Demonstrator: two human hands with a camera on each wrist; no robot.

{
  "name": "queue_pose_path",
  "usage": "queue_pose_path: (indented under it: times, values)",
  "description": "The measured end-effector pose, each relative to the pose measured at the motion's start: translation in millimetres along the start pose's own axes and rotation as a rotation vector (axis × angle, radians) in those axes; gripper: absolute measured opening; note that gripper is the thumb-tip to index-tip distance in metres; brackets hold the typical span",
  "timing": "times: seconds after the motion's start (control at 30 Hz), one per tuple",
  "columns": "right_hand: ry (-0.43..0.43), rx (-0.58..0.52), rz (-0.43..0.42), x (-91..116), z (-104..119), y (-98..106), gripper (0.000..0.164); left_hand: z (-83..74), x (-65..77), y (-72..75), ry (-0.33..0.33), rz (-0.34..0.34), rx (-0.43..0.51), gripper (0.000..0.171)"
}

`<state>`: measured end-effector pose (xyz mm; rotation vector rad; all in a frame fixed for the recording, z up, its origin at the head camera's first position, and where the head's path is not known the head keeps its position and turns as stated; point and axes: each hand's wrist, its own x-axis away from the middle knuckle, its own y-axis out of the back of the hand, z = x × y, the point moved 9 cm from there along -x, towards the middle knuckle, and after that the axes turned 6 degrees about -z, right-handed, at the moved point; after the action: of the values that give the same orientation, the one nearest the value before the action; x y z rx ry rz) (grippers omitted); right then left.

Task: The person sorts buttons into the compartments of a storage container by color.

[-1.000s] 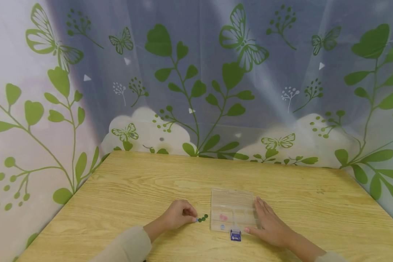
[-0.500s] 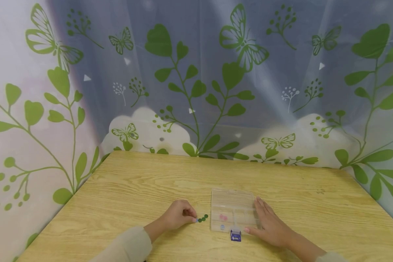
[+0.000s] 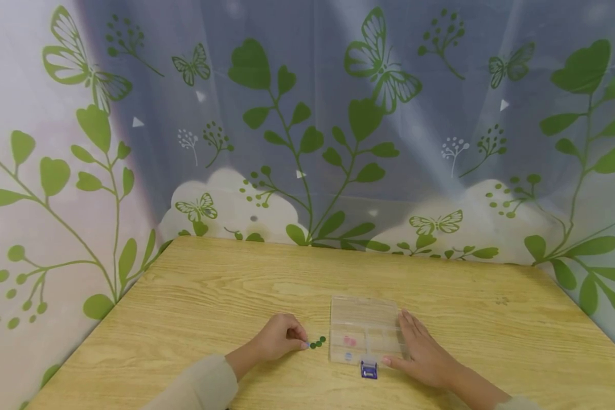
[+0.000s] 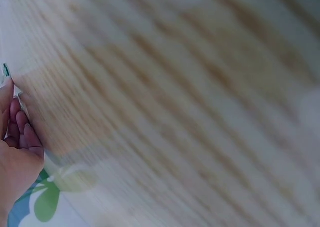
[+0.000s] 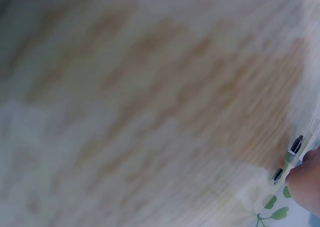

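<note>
Left hand: thumb and fingertips pinch a small blue piece at the surface.
Row laid out: three green discs, the blue piece at its left end; seemingly partway, this piece not yet let go.
Clear case: right of the row; pink pieces and a blue disc remain inside, perhaps unused.
Latch: juts from the case's front.
Right hand: grasps nothing, fingers straight along the case's right side.

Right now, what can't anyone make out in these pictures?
Head view: full outline of the blue piece, partly covered by the left hand.
Head view: exact shapes of pink pieces in the clear box, too small.
Left wrist view: fine grain of the tabletop, blurred.
Right wrist view: most of the right hand, cut off by the edge.
</note>
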<state>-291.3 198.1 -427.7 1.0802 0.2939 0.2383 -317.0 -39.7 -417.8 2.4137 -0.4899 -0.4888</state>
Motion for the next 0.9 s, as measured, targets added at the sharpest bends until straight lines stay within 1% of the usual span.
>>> queue_pose_path:
  times: [0.3,0.57,0.9]
  values:
    - [-0.001,0.007,-0.005,-0.1,-0.8,-0.5,0.097,2.5,0.1,-0.5,0.022,-0.004,-0.001,0.011]
    - [-0.003,0.01,-0.003,-0.1,-0.5,0.3,0.096,0.3,0.2,0.4,0.017,0.007,0.01,0.013]
    - [-0.008,0.012,-0.003,-0.2,-0.8,0.1,0.097,-0.6,-0.2,0.8,0.022,0.005,0.003,0.012]
